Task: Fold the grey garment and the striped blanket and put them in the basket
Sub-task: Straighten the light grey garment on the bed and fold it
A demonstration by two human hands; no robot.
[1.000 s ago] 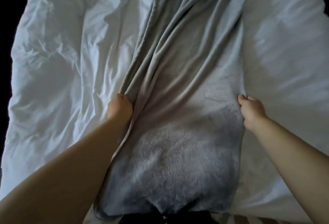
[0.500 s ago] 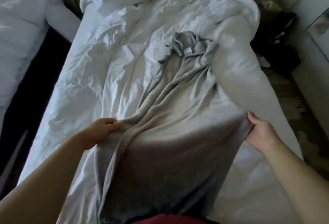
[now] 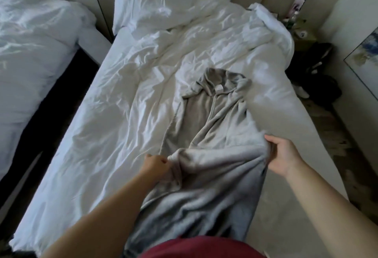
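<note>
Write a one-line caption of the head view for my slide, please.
Left hand and right hand grip a grey garment spread on a white bed.

No readable text; small white tag at grey garment collar blank.

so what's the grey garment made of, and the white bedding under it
Grey garment: looks like soft fleece or plush knit, matte and fuzzy, draping in thick rounded folds. White bedding: likely woven cotton, smooth with a slight sheen and fine sharp creases.
</note>
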